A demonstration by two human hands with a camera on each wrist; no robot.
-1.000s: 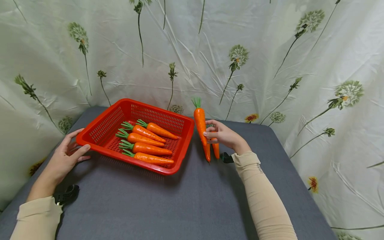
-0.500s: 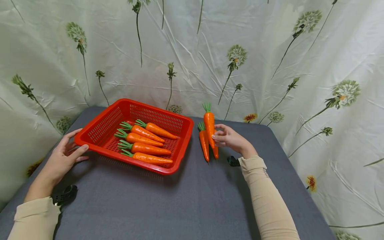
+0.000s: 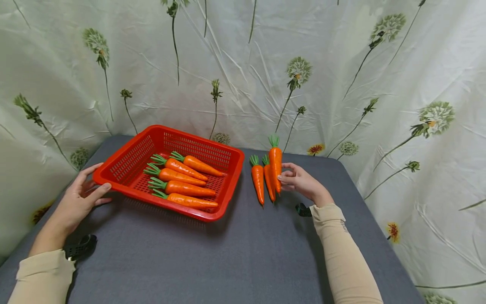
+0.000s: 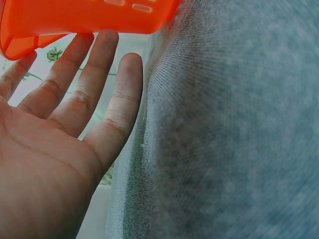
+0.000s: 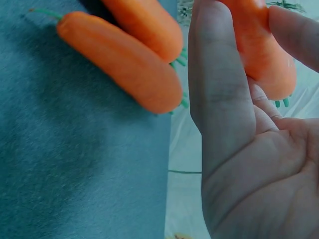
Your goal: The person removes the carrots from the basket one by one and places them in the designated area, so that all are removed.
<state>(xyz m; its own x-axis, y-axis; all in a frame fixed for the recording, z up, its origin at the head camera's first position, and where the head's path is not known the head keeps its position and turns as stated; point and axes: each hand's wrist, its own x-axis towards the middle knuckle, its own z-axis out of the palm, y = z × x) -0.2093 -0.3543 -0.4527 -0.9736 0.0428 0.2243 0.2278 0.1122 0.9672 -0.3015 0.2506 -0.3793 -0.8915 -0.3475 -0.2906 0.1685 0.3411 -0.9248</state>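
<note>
An orange carrot with a green top [image 3: 276, 162] is pinched between the thumb and fingers of my right hand [image 3: 303, 183], its tip pointing down. Two more carrots lie side by side on the grey table just to its left: one outer [image 3: 258, 181] and one nearer [image 3: 268, 179], partly overlapped by the held one. My left hand [image 3: 77, 202] touches the left corner of a red plastic basket [image 3: 130, 192]. In the left wrist view its fingers [image 4: 102, 57] are fairly straight against the basket wall. Several carrots [image 3: 190, 188] lie in a row inside, tops to the left.
The grey cloth-covered table [image 3: 228, 266] extends in front of the basket and to the right. Behind it hangs a pale curtain [image 3: 243, 84] printed with dandelions. Both wrists wear black straps.
My right hand has moved the held carrot rightward and slightly nearer, from left of the two lying carrots to the right of them. My left hand and the basket stay put.
</note>
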